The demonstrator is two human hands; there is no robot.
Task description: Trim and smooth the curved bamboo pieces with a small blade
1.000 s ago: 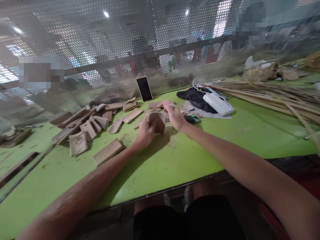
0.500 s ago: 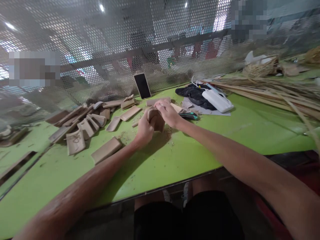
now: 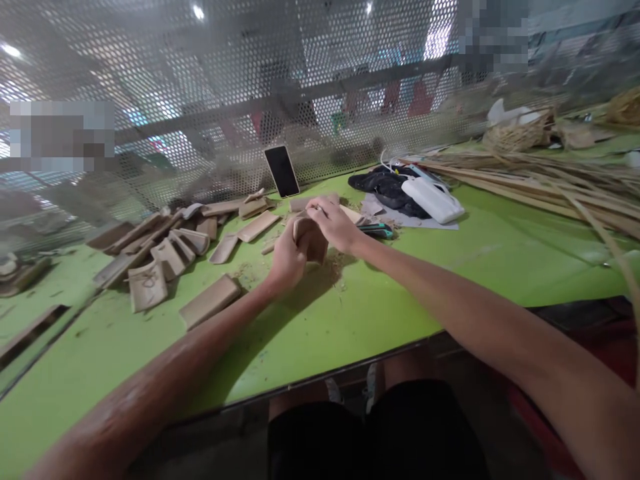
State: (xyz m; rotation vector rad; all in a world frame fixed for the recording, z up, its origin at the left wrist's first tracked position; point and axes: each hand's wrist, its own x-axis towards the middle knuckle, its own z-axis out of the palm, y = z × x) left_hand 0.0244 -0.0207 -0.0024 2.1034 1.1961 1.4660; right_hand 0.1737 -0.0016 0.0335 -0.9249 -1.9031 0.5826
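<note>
Evidently, the left hand [image 3: 287, 259] was closed around a curved brown bamboo piece [image 3: 317, 247], over the lime-green table [image 3: 320, 353], well in from its near edge. The right hand [image 3: 336, 223] was bent over the piece's upper rim; how far its fingers closed, and on what, could not be told. A loosened left grip might have let the piece twist, and a rightward sweep might have knocked the black-and-teal cutter [image 3: 377, 231] beside the right wrist.

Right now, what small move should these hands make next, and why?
Perhaps slide the right hand a little along the top edge of the curved brown piece: that hand sits at that edge, while the left hand grips one side, seemingly steadying it.
</note>
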